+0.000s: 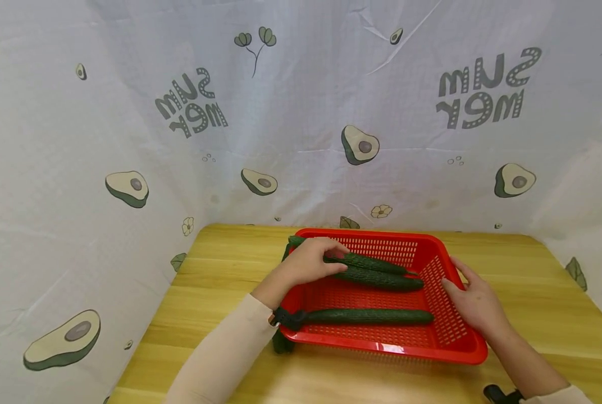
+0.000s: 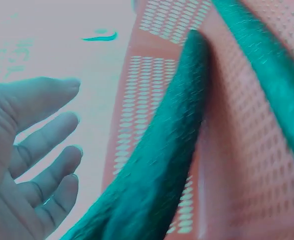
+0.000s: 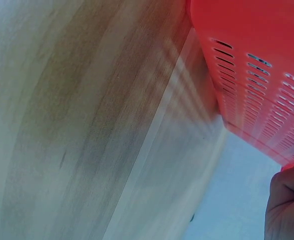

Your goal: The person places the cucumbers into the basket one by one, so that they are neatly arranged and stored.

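A red plastic basket [image 1: 382, 350] with slotted walls stands on the table, slightly askew. Inside, two dark green cucumbers [image 1: 382, 279] lie side by side toward the back, and another cucumber [image 1: 369, 316] lies along the front. My left hand [image 1: 311, 261] is over the basket's left end, its fingers loosely bent above the back pair. In the left wrist view, that hand's fingers [image 2: 46, 142] are spread apart with nothing between them, beside a cucumber [image 2: 162, 150]. My right hand [image 1: 475, 297] grips the basket's right rim, thumb on the inner side.
More cucumber [image 1: 283, 342] shows on the table just outside the basket's left end, mostly hidden by it and my left arm. The wooden table [image 1: 195, 314] backs onto a white sheet [image 1: 301, 112] printed with avocados.
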A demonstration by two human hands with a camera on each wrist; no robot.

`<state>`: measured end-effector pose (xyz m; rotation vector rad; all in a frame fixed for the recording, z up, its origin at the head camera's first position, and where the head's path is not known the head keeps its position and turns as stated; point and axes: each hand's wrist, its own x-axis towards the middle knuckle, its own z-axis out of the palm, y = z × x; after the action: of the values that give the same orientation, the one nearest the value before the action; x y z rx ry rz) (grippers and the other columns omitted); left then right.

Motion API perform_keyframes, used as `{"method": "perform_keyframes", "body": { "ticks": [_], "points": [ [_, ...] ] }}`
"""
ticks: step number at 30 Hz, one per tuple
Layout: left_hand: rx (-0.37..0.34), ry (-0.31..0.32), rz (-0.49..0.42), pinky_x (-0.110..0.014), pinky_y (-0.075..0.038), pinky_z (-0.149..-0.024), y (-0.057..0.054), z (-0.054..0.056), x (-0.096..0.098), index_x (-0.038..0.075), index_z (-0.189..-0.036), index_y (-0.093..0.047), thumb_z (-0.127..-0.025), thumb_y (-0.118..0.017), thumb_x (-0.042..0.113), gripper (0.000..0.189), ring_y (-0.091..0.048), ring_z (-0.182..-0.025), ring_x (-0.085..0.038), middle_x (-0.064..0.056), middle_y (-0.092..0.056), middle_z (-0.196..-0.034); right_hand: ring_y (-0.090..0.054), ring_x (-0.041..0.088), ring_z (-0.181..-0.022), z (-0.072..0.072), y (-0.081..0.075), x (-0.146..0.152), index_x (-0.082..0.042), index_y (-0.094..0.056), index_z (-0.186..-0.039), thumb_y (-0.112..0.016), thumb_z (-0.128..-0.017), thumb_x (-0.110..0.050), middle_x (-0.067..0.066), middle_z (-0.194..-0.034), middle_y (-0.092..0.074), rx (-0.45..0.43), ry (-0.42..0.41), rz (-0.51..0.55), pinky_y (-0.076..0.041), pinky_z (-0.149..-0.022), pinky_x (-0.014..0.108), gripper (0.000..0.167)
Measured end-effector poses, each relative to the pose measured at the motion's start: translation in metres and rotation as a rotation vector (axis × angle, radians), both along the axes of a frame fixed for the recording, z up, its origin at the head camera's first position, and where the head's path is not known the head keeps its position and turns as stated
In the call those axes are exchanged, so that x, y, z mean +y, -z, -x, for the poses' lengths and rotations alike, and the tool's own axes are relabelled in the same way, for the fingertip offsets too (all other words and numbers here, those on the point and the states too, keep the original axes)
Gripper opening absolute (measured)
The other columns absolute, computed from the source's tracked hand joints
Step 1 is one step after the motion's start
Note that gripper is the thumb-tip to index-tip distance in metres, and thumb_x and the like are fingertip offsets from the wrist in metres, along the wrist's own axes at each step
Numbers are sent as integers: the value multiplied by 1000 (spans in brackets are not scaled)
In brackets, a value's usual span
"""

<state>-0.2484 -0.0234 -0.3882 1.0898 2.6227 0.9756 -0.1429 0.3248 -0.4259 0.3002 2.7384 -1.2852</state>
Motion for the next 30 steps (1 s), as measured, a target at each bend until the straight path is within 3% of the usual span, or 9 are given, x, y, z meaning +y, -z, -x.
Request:
{"method": "perform_keyframes", "body": {
  "ticks": [4,8,13,17,21,25,30],
  "points": [
    [18,-82,-87,-36,-56,-91,-11,-5,-28,10,-128,-69,-96,-74,25,36,-68,-107,-21,-6,-73,-118,-73,22,-72,1,-1,0,-10,-3,-165,-41,-110,-40,38,-115,-65,4,-6,-2,-61,-57,39,74],
    [32,-200,-164,-34,-55,-84,-10,-10,-60,12,-131,-69,-97,-72,26,37,-66,-99,-18,-2,-73,-112,-73,22,-72,1,-2,-1,-9,-2,-165,-40,-110,-39,39,-117,-64,2,-5,-2,-61,-58,39,74],
    [53,-337,-282,-32,-55,-82,8,-16,-94,12,-133,-67,-99,-68,22,35,-67,-96,-17,-1,-73,-106,-73,22,-72,1,-2,-2,-9,-2,-165,-41,-110,-40,39,-118,-63,-4,-8,-1,-61,-58,39,74],
    [0,-452,-334,-31,-56,-77,30,-25,-110,14,-137,-64,-102,-64,20,35,-66,-93,-18,-4,-72,-109,-73,22,-72,1,-1,-1,-9,-2,-165,-41,-110,-40,40,-119,-63,-5,-7,-1,-61,-58,39,74],
    [-89,-535,-268,-33,-56,-70,60,-32,-117,10,-143,-57,-101,-65,21,44,-67,-86,-18,-10,-70,-114,-74,22,-73,2,-1,-1,-9,-2,-165,-40,-110,-40,41,-120,-62,-11,-9,-1,-61,-59,39,74],
    [-152,-570,-130,-45,-57,-81,85,-36,-117,2,-146,-52,-95,-73,29,61,-69,-91,-24,-14,-70,-110,-74,22,-74,2,-1,-1,-8,-2,-165,-40,-110,-40,41,-121,-61,-14,-5,-6,-61,-59,39,74],
    [-208,-592,-54,-51,-54,-93,96,-40,-119,3,-147,-50,-88,-78,38,75,-67,-101,-29,-13,-69,-110,-73,22,-73,2,-1,-2,-8,-3,-165,-41,-110,-40,41,-119,-62,-6,-5,-18,-61,-58,39,74]
  ]
}}
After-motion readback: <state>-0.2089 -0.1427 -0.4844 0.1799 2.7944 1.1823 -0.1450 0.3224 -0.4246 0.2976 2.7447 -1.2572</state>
